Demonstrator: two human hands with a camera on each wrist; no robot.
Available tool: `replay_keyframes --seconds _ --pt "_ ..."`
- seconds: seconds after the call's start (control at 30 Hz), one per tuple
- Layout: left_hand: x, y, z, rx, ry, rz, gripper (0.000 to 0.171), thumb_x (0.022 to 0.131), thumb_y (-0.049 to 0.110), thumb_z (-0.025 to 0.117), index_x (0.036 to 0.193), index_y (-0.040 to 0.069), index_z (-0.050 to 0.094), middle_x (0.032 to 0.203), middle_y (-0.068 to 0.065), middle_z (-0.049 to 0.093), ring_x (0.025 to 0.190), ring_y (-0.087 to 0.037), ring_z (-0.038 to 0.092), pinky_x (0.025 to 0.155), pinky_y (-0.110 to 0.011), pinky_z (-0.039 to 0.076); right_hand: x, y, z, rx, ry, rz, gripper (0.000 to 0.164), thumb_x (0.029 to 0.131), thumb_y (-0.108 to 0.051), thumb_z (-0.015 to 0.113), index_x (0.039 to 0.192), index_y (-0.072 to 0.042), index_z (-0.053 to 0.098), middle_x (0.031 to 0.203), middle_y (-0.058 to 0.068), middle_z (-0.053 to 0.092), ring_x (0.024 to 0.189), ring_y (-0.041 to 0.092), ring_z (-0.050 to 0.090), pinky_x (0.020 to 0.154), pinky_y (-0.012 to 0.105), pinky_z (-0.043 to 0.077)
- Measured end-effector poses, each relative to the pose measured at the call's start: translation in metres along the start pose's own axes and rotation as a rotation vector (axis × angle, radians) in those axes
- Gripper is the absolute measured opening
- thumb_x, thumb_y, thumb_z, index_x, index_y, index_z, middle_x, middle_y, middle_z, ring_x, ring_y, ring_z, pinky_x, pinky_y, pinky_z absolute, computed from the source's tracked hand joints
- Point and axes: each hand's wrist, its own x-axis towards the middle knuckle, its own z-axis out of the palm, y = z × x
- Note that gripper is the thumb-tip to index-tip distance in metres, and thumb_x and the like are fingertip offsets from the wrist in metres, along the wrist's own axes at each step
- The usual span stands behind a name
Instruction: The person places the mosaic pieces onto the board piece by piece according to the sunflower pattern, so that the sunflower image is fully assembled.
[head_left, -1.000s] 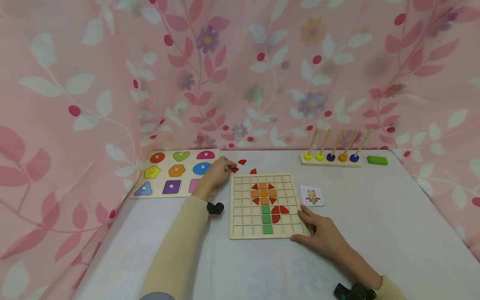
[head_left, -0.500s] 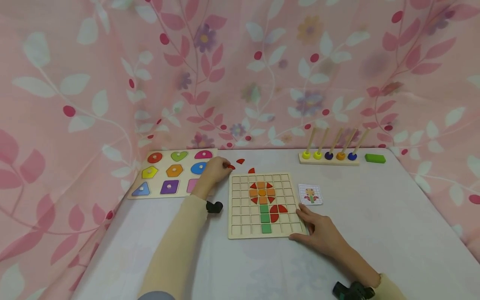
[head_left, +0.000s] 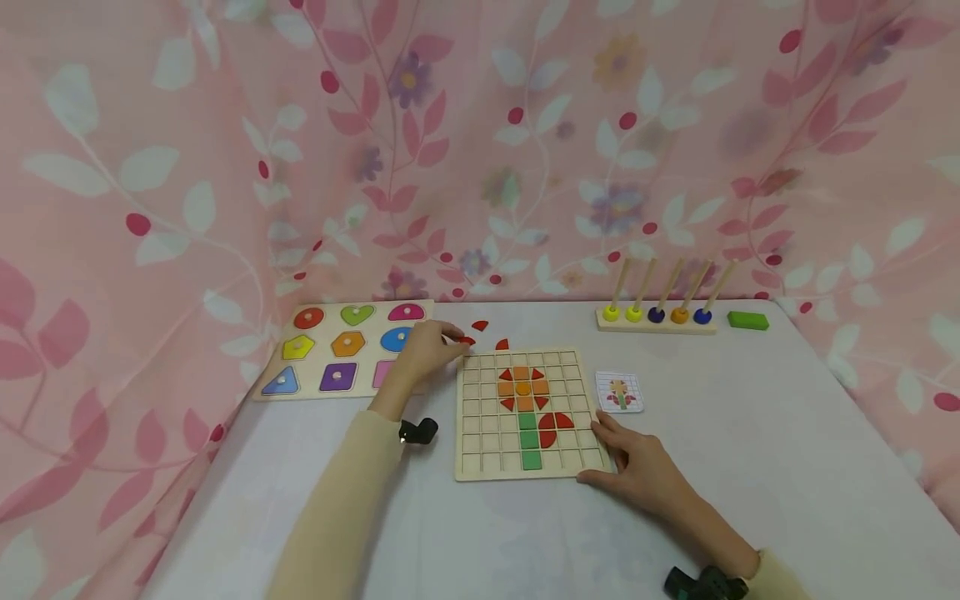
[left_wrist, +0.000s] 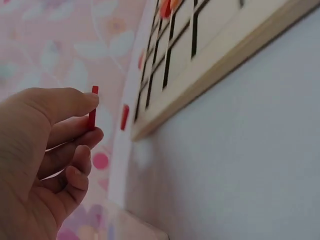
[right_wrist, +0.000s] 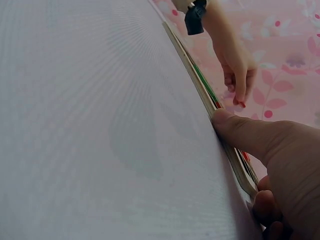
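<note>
My left hand (head_left: 427, 357) is beyond the far left corner of the wooden grid board (head_left: 480, 458). Between thumb and fingertips it pinches a thin red piece (left_wrist: 93, 107), seen edge-on in the left wrist view. At the board's near right corner, my right hand (head_left: 637, 468) grips the rim, thumb on the front edge and fingers at the side. A flower pattern lies on the board: orange squares (head_left: 521, 372) with red triangles, a green square stem (head_left: 529, 439) and red quarter-circles (head_left: 555, 425). Two loose red pieces (head_left: 480, 325) lie behind the board.
A knobbed shape puzzle (head_left: 315, 367) lies at the left, partly under my left hand. Right of the board is a pattern card (head_left: 619, 392). Further back stand a peg stand with beads (head_left: 656, 327) and a green block (head_left: 747, 320). A floral curtain (head_left: 480, 150) hangs behind.
My left hand has turned slightly and its wrist has moved a little toward me, still with the red piece. My right hand stays at the board's corner.
</note>
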Motion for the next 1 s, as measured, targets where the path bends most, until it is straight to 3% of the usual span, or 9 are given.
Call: replay_keyframes --seconds 0.2,0.3,0.4,0.47,0.57,0.63,0.77,0.83,1.0 --pt "-0.053 0.024 0.014 0.019 -0.111 0.12 0.026 0.093 0.026 0.083 0.115 0.011 0.083 0.101 0.0 0.077 0.079 -0.016 0.057 0.066 -0.028 0.047 -0.005 -0.001 0.006 0.012 -0.008 -0.001 0.088 0.08 -0.051 0.091 0.143 0.003 0.064 0.156 0.018 0.054 0.142 0.033 0.053 0.1 0.048 0.054" --pt "-0.078 0.035 0.025 0.003 -0.189 0.166 0.024 0.093 0.026 0.083 0.113 0.012 0.083 0.094 0.004 0.074 0.075 -0.015 0.057 0.065 -0.027 0.047 -0.004 0.0 0.004 -0.003 0.004 -0.005 0.087 0.079 -0.051 0.092 0.142 0.003 0.064 0.155 0.018 0.055 0.141 0.035 0.054 0.098 0.048 0.055" --pt "-0.094 0.042 0.038 0.029 -0.226 0.216 0.023 0.094 0.026 0.082 0.111 0.011 0.083 0.095 0.003 0.074 0.079 -0.013 0.059 0.069 -0.028 0.05 -0.002 0.001 0.002 -0.016 0.005 -0.003 0.088 0.08 -0.052 0.091 0.143 0.003 0.064 0.155 0.018 0.054 0.14 0.036 0.054 0.096 0.047 0.056" --pt "-0.099 0.044 0.045 0.081 -0.213 0.257 0.022 0.095 0.026 0.081 0.11 0.01 0.083 0.099 0.002 0.076 0.086 -0.013 0.062 0.076 -0.029 0.053 0.0 0.001 0.001 -0.016 0.005 0.002 0.088 0.08 -0.052 0.091 0.143 0.003 0.064 0.156 0.018 0.054 0.14 0.036 0.055 0.095 0.043 0.057" --pt "-0.102 0.046 0.051 0.164 -0.161 0.313 0.02 0.094 0.024 0.082 0.107 0.009 0.083 0.103 -0.001 0.078 0.096 -0.017 0.065 0.086 -0.033 0.055 0.001 0.001 0.001 0.004 0.0 0.007 0.088 0.079 -0.051 0.092 0.143 0.003 0.063 0.156 0.018 0.053 0.135 0.035 0.06 0.083 0.031 0.056" --pt "-0.102 0.047 0.053 0.18 -0.148 0.318 0.021 0.094 0.024 0.082 0.109 0.009 0.083 0.105 -0.002 0.078 0.101 -0.02 0.066 0.091 -0.036 0.055 0.001 0.001 0.0 0.013 -0.002 0.008 0.088 0.079 -0.051 0.092 0.144 0.003 0.063 0.156 0.018 0.053 0.133 0.035 0.062 0.079 0.027 0.054" --pt "-0.102 0.049 0.055 0.155 -0.16 0.297 0.024 0.095 0.024 0.081 0.113 0.009 0.083 0.109 -0.003 0.076 0.106 -0.021 0.067 0.095 -0.039 0.055 0.001 0.001 0.0 -0.009 0.005 0.004 0.088 0.079 -0.053 0.091 0.143 0.001 0.064 0.156 0.017 0.054 0.137 0.035 0.058 0.088 0.032 0.056" --pt "-0.102 0.049 0.056 0.13 -0.16 0.284 0.024 0.094 0.023 0.081 0.114 0.008 0.083 0.109 -0.004 0.075 0.105 -0.021 0.067 0.094 -0.038 0.055 0.0 0.001 0.0 -0.013 0.011 -0.003 0.088 0.079 -0.053 0.091 0.143 0.002 0.064 0.155 0.018 0.054 0.132 0.035 0.063 0.088 0.036 0.057" --pt "-0.106 0.045 0.059 0.022 -0.12 0.24 0.022 0.093 0.019 0.082 0.113 0.008 0.083 0.108 -0.002 0.074 0.093 -0.016 0.064 0.082 -0.032 0.053 0.0 0.002 0.0 -0.012 0.031 -0.039 0.088 0.08 -0.053 0.091 0.142 0.004 0.064 0.154 0.02 0.055 0.126 0.036 0.066 0.088 0.043 0.058"
